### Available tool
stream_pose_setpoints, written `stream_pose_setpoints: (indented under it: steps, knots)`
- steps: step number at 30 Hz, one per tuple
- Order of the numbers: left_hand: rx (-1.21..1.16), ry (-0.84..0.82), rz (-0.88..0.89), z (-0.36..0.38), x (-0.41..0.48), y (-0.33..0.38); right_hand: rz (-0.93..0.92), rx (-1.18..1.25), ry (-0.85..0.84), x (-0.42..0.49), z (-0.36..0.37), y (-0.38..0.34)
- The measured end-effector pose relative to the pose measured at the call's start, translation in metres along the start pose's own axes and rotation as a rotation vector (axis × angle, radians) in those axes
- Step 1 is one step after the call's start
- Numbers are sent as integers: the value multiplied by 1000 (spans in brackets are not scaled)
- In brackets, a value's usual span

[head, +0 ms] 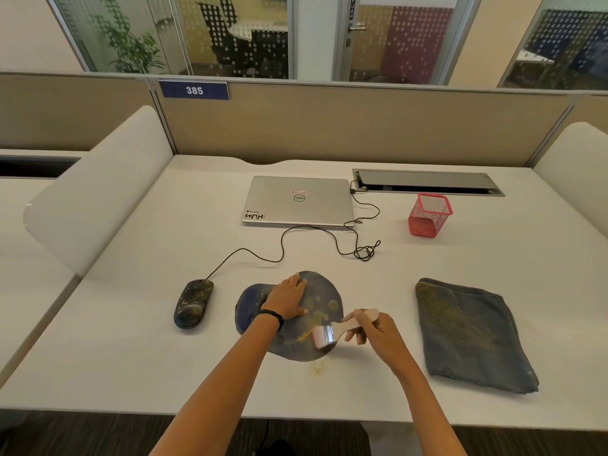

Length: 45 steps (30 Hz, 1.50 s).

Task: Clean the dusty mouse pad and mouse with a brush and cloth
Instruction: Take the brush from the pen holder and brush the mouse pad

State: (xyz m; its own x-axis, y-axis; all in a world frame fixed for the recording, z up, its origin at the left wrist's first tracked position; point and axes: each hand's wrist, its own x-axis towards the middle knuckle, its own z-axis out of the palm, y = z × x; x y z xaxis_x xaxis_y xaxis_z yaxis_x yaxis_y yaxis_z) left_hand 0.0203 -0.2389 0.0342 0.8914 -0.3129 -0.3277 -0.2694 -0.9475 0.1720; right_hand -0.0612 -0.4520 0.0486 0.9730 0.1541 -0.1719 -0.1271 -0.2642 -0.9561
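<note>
sweeping mouse pad now: my left hand presses it flat, fingers straight; right hand grips brush, bristles at near edge. yellow dust partly off. mouse at left is dusty, cloth at right unused.

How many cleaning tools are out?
2: the brush, gripped by the right hand over the pad; the cloth, flat on the desk to the right. None seem hidden.
</note>
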Motion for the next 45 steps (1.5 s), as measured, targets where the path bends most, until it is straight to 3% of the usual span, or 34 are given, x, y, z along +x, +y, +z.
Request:
stream_pose_setpoints:
  steps: [5, 10, 14, 16, 20, 22, 28, 33, 38, 43, 45]
  knots:
    - [4, -1, 0, 0, -1, 1, 32, -31, -143, -3, 2, 0]
    - [6, -2, -3, 0, 0, 1, -4, -20, -52, -1, 4, -1]
    - [9, -7, -7, 0, -1, 1, 32, -35, -207, -3, 5, -2]
    - [5, -9, -7, 0, 0, 0, 11, -1, -152, -2, 4, -2]
    - [4, -8, -7, 0, 0, 0, -37, -4, 160, 3, 0, 1]
    - [6, -9, -9, 0, 0, 0, -20, -23, 220, 4, -1, 2]
    - [5, -11, -10, 0, 0, 0, 8, -25, 50, 2, -6, 2]
    - [0, -7, -10, 1, 0, 0, -30, -29, 196, 7, -5, 5]
    - [0, -7, -10, 1, 0, 0, 25, -34, 30, 6, -7, 6]
    - [-11, -2, -8, 2, 0, 0, -23, -16, 185, 9, -4, 6]
    - [-12, -1, -6, 2, 0, 0, -11, -27, 164, 9, -3, 7]
